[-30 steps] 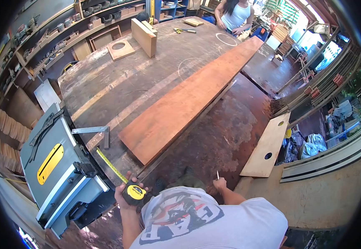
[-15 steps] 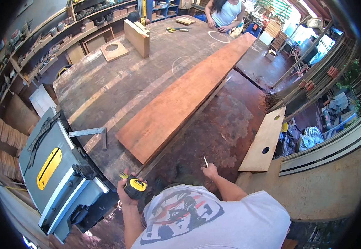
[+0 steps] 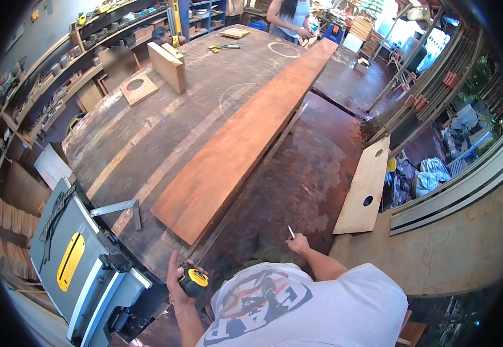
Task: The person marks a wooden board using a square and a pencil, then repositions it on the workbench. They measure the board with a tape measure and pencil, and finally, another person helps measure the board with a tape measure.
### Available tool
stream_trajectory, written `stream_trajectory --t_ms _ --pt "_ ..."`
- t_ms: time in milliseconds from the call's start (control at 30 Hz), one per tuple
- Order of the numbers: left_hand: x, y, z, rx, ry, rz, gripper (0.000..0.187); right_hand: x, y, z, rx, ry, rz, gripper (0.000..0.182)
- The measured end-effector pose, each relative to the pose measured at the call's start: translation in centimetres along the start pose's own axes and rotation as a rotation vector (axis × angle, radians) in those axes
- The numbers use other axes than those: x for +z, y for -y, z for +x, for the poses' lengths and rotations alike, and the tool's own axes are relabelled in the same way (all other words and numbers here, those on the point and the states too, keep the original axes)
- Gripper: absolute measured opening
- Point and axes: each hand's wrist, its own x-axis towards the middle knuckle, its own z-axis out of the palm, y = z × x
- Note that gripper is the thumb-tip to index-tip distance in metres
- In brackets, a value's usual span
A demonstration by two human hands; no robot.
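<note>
My left hand (image 3: 175, 279) grips a yellow and black tape measure (image 3: 193, 283), with one finger pointing up past its case. It is just below the near end of a long reddish-brown wooden board (image 3: 234, 150), apart from it. The board lies flat along the edge of the large worn worktable (image 3: 130, 144). My right hand (image 3: 300, 244) is closed around a thin white pencil (image 3: 291, 232), tip up, over the floor to the right of the board. A metal try square (image 3: 115, 208) rests on the table near the board's near left corner.
At the left stands a table saw (image 3: 60, 248). A wooden block (image 3: 167, 66), a square piece with a round hole (image 3: 138, 88) and pliers (image 3: 224, 47) sit on the table. A panel with holes (image 3: 364, 185) leans at right. Another person (image 3: 289, 20) stands at the far end.
The short yellow tape end that stuck out by my left hand no longer shows. My head view has shifted, and the person at the far end has straightened up.
</note>
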Motion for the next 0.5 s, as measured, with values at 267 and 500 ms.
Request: stream_trajectory --t_ms 267,500 --pt "8.2 1.5 4.0 -0.038 0.178 -0.004 0.066 -3.0 -2.5 2.4 0.115 0.019 0.167 0.026" --pt "9.1 5.8 8.6 0.058 0.044 0.052 0.047 -6.2 -10.9 8.5 0.212 0.024 0.167 0.029"
